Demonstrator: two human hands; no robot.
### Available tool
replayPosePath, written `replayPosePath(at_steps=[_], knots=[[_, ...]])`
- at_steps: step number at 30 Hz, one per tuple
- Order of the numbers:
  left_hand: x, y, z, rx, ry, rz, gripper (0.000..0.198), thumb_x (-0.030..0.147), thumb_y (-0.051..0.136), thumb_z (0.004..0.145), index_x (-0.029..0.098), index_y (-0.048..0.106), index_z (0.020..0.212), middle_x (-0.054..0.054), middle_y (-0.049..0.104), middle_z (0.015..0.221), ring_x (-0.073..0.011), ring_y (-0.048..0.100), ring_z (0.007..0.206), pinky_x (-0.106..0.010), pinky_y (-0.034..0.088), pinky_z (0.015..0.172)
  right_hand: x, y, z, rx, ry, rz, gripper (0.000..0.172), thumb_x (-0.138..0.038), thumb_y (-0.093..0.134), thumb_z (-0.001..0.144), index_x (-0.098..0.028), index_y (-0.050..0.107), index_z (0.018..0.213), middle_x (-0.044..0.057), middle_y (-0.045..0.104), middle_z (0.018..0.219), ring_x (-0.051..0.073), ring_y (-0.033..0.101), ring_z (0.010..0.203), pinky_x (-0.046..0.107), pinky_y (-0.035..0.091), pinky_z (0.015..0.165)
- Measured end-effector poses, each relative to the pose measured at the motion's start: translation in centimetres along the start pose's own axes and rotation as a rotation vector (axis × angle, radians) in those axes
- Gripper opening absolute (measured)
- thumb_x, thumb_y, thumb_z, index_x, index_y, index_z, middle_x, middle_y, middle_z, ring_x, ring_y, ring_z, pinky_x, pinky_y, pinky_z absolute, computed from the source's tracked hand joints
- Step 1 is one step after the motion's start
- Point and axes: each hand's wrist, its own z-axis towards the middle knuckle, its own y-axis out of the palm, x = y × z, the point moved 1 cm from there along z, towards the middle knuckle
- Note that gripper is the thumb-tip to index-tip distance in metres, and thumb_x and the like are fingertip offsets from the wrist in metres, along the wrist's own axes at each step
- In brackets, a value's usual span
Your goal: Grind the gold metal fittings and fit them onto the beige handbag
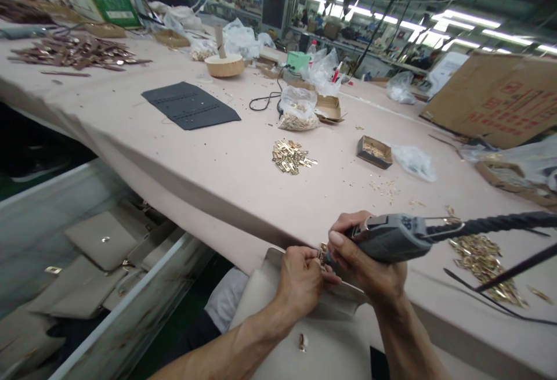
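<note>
My right hand (369, 267) is closed round a grey electric screwdriver (391, 236) with a coiled black cable (500, 223), its tip pointing left at a small gold metal fitting (323, 250). My left hand (301, 278) is closed in a pinch on that fitting, at the top edge of a beige leather bag piece (322, 339) lying on my lap against the table's front edge. A second gold clasp (302, 342) shows lower on the bag piece.
The long pink table (217, 165) carries piles of gold fittings (291, 156) (483, 261), a small brown box (374, 152), plastic bags, a dark leather panel (189, 105) and a cardboard box (496, 98). Finished beige bag pieces (104, 241) lie in a bin at left. Another person sits far back.
</note>
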Motion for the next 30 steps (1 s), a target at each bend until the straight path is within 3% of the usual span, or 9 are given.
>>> replayPosePath(at_steps=[4, 7, 11, 15, 20, 22, 26, 30], knots=[[-0.1, 0.1, -0.2, -0.008, 0.037, -0.062, 0.020, 0.022, 0.052, 0.077, 0.014, 0.070, 0.072, -0.008, 0.074, 0.068, -0.0271, 0.076, 0.065, -0.031, 0.057, 0.057, -1.2, 0.1, 0.7, -0.127, -0.105, -0.129, 0.007, -0.023, 0.073, 0.087, -0.020, 0.066, 0.088, -0.001, 0.061, 0.071, 0.011, 0.054, 0.057, 0.024, 0.044, 0.051], [0.5, 0.2, -0.4, 0.001, 0.075, -0.074, 0.024, 0.027, 0.055, 0.080, 0.014, 0.069, 0.064, -0.008, 0.072, 0.061, -0.0247, 0.073, 0.059, -0.029, 0.054, 0.053, -1.9, 0.4, 1.2, -0.211, -0.128, -0.155, 0.009, -0.024, 0.073, 0.086, -0.019, 0.068, 0.081, -0.001, 0.062, 0.068, 0.012, 0.054, 0.056, 0.024, 0.044, 0.051], [2.0, 0.3, -0.9, 0.022, 0.089, -0.073, 0.027, 0.030, 0.063, 0.079, 0.016, 0.064, 0.055, -0.005, 0.067, 0.052, -0.0225, 0.068, 0.053, -0.026, 0.048, 0.045, -1.6, 0.2, 1.3, -0.378, -0.148, -0.210, 0.009, -0.025, 0.073, 0.086, -0.020, 0.070, 0.079, 0.001, 0.065, 0.070, 0.014, 0.057, 0.059, 0.026, 0.045, 0.055], [2.9, 0.4, -1.2, 0.030, 0.065, -0.077, 0.024, 0.030, 0.066, 0.076, 0.017, 0.064, 0.056, -0.003, 0.065, 0.050, -0.0240, 0.069, 0.056, -0.025, 0.049, 0.046, -0.8, -0.6, 1.4, -0.415, -0.163, -0.226, 0.002, -0.022, 0.073, 0.084, -0.021, 0.072, 0.084, 0.002, 0.068, 0.074, 0.015, 0.059, 0.062, 0.027, 0.046, 0.058], [1.7, 0.4, -1.1, 0.048, -0.024, -0.089, 0.012, 0.023, 0.058, 0.079, 0.014, 0.065, 0.077, -0.007, 0.072, 0.064, -0.0240, 0.073, 0.055, -0.027, 0.054, 0.048, -1.0, -1.7, 2.5, -0.529, -0.137, 0.176, 0.011, -0.023, 0.075, 0.079, -0.021, 0.074, 0.090, 0.002, 0.066, 0.066, 0.016, 0.058, 0.052, 0.028, 0.047, 0.048], [1.1, 0.5, -1.2, 0.017, -0.012, -0.107, 0.017, 0.025, 0.056, 0.083, 0.011, 0.065, 0.089, -0.010, 0.074, 0.072, -0.0245, 0.075, 0.059, -0.027, 0.056, 0.050, -1.2, -2.6, 3.1, -0.456, -0.127, 0.369, 0.015, -0.025, 0.072, 0.080, -0.021, 0.073, 0.094, 0.000, 0.062, 0.061, 0.014, 0.053, 0.043, 0.026, 0.044, 0.042], [0.4, 0.3, -1.4, 0.002, 0.009, -0.120, 0.026, 0.028, 0.058, 0.086, 0.007, 0.063, 0.099, -0.015, 0.075, 0.082, -0.0256, 0.078, 0.069, -0.025, 0.057, 0.057, -0.5, -5.6, 4.3, -0.059, -0.047, 0.654, 0.015, -0.021, 0.070, 0.079, -0.017, 0.066, 0.093, -0.005, 0.055, 0.065, 0.003, 0.037, 0.037, 0.019, 0.041, 0.040], [0.3, -0.1, -1.4, 0.036, -0.006, -0.106, 0.027, 0.029, 0.060, 0.086, 0.006, 0.063, 0.099, -0.016, 0.075, 0.086, -0.0254, 0.078, 0.070, -0.026, 0.058, 0.058, 1.6, -10.1, 5.6, 0.286, 0.089, 0.969, 0.023, -0.009, 0.068, 0.069, -0.013, 0.056, 0.088, -0.007, 0.051, 0.071, 0.001, 0.041, 0.044, 0.015, 0.046, 0.046]])
